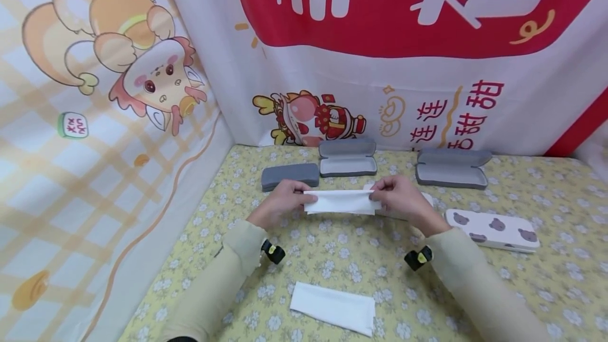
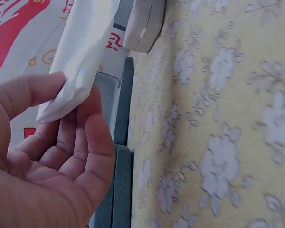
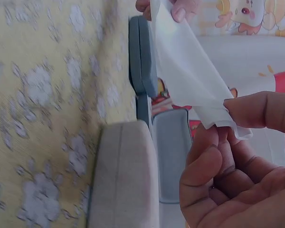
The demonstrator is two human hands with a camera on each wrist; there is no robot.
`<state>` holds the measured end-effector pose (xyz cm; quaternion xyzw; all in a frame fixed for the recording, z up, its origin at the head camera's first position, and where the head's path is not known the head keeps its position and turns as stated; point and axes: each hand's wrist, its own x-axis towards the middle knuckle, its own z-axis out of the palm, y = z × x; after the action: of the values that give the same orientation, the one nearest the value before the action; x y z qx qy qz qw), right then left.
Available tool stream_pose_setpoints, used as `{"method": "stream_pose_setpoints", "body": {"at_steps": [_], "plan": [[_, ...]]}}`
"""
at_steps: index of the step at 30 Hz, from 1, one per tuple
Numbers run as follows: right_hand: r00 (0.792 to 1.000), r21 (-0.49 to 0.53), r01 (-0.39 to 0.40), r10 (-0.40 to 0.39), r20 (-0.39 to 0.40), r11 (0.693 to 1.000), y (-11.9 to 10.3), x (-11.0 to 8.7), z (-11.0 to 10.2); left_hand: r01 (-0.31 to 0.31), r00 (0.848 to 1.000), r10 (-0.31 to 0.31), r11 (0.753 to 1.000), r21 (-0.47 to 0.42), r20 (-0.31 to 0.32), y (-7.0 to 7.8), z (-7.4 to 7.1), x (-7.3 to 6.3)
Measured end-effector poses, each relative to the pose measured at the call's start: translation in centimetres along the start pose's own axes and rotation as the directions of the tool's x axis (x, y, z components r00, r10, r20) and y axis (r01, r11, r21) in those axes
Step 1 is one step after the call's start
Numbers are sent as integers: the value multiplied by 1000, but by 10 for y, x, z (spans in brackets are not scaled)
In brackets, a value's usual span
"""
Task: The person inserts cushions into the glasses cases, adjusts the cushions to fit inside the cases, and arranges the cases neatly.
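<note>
A folded white cloth (image 1: 339, 202) is stretched level between both hands above the table. My left hand (image 1: 286, 198) pinches its left end between thumb and fingers; the left wrist view shows the thumb on top of the folded layers (image 2: 83, 61). At the other end, my right hand (image 1: 395, 194) pinches the corner, and loose layers hang below the fingers in the right wrist view (image 3: 194, 80). A second folded white cloth (image 1: 332, 307) lies flat on the table nearer to me. Behind my right hand a pale glasses case (image 1: 396, 212) is partly hidden.
A closed grey glasses case (image 1: 290, 174) sits just beyond my left hand. Two grey glasses cases stand open at the back, one in the middle (image 1: 348, 167) and one at right (image 1: 451, 176). A white bear-print case (image 1: 494, 228) lies right of my right wrist. Fabric hangings (image 1: 285, 73) border the table.
</note>
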<state>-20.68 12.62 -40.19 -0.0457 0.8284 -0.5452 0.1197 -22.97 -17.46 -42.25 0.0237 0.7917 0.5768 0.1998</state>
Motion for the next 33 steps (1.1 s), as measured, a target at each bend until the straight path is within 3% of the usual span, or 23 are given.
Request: {"method": "stream_pose_setpoints", "body": {"at_steps": [13, 33], "plan": [[995, 25, -70, 72, -66, 997, 0, 29, -17, -30, 995, 26, 999, -45, -98, 15, 7, 28], [993, 7, -93, 93, -76, 996, -6, 66, -29, -53, 987, 60, 998, 45, -149, 38, 0, 59]]}}
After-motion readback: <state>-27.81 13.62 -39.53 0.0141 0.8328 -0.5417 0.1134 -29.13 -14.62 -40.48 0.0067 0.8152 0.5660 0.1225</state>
